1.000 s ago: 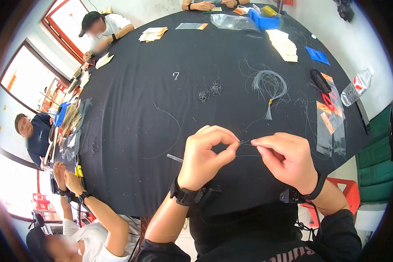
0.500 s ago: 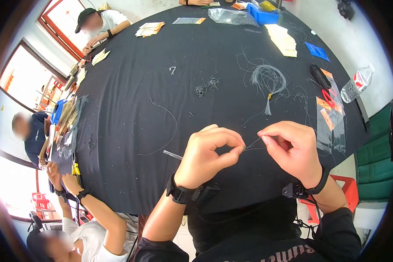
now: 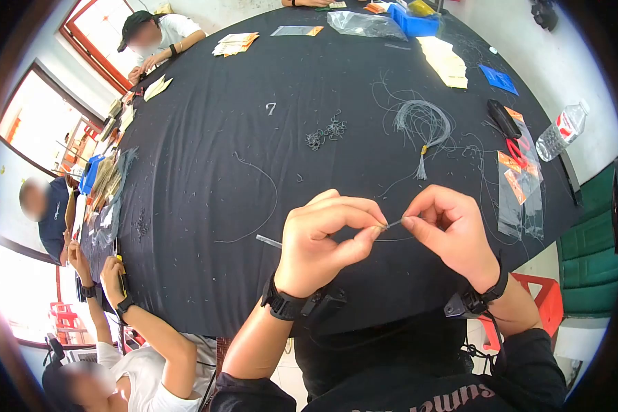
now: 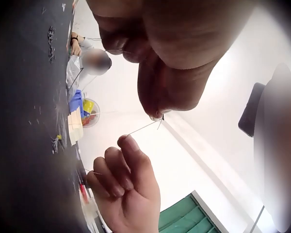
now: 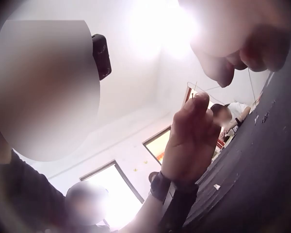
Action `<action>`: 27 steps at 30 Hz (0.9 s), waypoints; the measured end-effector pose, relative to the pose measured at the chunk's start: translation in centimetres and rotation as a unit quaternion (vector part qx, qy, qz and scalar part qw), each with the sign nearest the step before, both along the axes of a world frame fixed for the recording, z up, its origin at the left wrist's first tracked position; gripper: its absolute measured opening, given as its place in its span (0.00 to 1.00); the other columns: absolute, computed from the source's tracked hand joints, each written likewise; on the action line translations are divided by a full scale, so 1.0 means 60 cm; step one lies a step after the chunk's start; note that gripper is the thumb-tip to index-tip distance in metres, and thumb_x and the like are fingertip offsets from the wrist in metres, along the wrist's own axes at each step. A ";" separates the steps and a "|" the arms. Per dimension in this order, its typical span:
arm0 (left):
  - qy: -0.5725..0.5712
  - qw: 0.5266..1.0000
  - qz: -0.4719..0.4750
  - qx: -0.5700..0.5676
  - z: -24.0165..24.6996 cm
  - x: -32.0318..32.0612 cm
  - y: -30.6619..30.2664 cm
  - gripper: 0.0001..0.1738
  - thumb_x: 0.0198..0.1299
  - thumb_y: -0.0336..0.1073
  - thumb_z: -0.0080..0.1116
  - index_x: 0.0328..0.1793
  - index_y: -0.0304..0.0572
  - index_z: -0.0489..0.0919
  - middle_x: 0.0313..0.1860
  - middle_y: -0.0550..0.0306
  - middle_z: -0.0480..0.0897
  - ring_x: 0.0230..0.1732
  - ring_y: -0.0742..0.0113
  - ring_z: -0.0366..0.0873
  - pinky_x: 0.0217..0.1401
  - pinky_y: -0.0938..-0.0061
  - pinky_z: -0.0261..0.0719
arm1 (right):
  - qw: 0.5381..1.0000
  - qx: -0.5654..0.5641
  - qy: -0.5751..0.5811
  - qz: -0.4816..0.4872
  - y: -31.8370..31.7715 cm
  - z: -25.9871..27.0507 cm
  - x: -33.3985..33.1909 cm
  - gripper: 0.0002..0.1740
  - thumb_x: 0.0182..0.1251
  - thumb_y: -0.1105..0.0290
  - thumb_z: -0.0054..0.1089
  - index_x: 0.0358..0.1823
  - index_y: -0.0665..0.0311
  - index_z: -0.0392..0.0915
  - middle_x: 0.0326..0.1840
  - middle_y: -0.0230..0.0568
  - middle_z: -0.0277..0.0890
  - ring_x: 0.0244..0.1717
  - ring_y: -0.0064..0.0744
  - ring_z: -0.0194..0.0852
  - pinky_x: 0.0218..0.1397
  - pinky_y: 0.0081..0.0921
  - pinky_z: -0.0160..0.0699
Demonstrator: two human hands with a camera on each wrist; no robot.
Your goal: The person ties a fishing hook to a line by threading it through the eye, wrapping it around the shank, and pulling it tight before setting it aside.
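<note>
Thumb and forefinger of my left hand point(image 3: 326, 237) pinch a small fishing hook, mostly hidden, with a dark tip point(image 4: 163, 117) poking out in the left wrist view. Thin clear fishing line point(image 4: 143, 128) runs from there to my right hand point(image 3: 450, 230), which pinches it between thumb and forefinger. The fingertips of both hands are a short way apart above the black cloth. Beyond them lie a pile of dark hooks point(image 3: 326, 134) and a coiled bundle of line point(image 3: 424, 123) tied in yellow.
A loose length of line point(image 3: 276, 189) curves left of my hands. At right are red-handled scissors point(image 3: 516, 152), clear packets point(image 3: 511, 216) and a water bottle point(image 3: 563, 130). Yellowish cards point(image 3: 443, 62) and a blue box point(image 3: 415, 22) stand farther back. Other people sit around the table.
My right hand has risen away, then come back close to my left, drawing in the line that stood out between them. The left hand keeps its pinch and has shifted little.
</note>
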State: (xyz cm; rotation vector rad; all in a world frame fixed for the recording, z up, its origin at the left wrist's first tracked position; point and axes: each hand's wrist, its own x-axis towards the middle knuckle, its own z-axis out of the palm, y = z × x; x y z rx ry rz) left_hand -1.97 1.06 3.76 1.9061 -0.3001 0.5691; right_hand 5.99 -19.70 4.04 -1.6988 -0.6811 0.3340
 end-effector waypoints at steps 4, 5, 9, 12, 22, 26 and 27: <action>-0.005 0.997 0.068 0.029 0.000 0.000 -0.002 0.04 0.48 0.24 0.68 0.30 0.40 0.85 0.34 0.61 0.88 0.30 0.73 0.77 0.36 0.78 0.73 | 0.998 -0.023 -0.061 0.016 0.003 0.003 -0.021 0.05 0.58 0.78 0.68 0.35 0.64 0.82 0.20 0.26 0.70 0.21 0.11 0.59 0.24 0.16 0.57; -0.001 0.995 0.087 0.044 0.001 0.000 -0.003 0.04 0.47 0.23 0.68 0.31 0.40 0.85 0.34 0.61 0.88 0.30 0.73 0.77 0.36 0.78 0.73 | 0.995 -0.025 -0.091 0.022 0.007 0.003 -0.026 0.05 0.57 0.78 0.68 0.35 0.64 0.82 0.22 0.28 0.71 0.20 0.13 0.60 0.24 0.17 0.59; -0.036 0.988 0.096 0.119 -0.010 0.007 -0.006 0.06 0.45 0.23 0.68 0.30 0.41 0.84 0.35 0.62 0.88 0.28 0.70 0.76 0.33 0.77 0.73 | 0.981 -0.033 -0.179 0.059 0.017 0.008 -0.037 0.07 0.56 0.80 0.67 0.36 0.64 0.82 0.27 0.35 0.77 0.20 0.22 0.66 0.25 0.21 0.64; -0.039 0.987 0.069 0.140 -0.015 0.008 -0.011 0.07 0.43 0.23 0.69 0.30 0.41 0.84 0.35 0.62 0.88 0.27 0.68 0.75 0.32 0.76 0.73 | 0.974 -0.015 -0.212 0.079 0.020 0.013 -0.031 0.06 0.57 0.80 0.67 0.36 0.65 0.81 0.27 0.35 0.77 0.21 0.22 0.68 0.25 0.20 0.65; -0.030 0.995 -0.025 0.093 -0.014 0.005 -0.021 0.07 0.42 0.23 0.69 0.28 0.42 0.83 0.34 0.64 0.88 0.25 0.69 0.74 0.30 0.76 0.72 | 0.983 -0.005 -0.185 0.003 0.008 0.034 0.003 0.05 0.58 0.81 0.67 0.35 0.65 0.82 0.17 0.26 0.67 0.18 0.12 0.57 0.23 0.16 0.56; -0.028 0.996 -0.030 0.082 -0.010 0.003 -0.022 0.07 0.41 0.23 0.68 0.26 0.43 0.83 0.32 0.65 0.88 0.24 0.71 0.73 0.29 0.77 0.71 | 0.988 -0.003 -0.151 -0.008 -0.001 0.024 0.007 0.04 0.59 0.80 0.67 0.35 0.65 0.82 0.16 0.24 0.64 0.19 0.11 0.56 0.23 0.16 0.55; -0.029 0.996 -0.030 0.082 -0.009 0.002 -0.022 0.07 0.41 0.23 0.68 0.26 0.43 0.83 0.32 0.65 0.88 0.24 0.71 0.73 0.29 0.77 0.71 | 0.990 -0.002 -0.144 -0.008 -0.002 0.022 0.006 0.04 0.59 0.79 0.67 0.35 0.65 0.82 0.16 0.23 0.63 0.19 0.10 0.56 0.23 0.16 0.54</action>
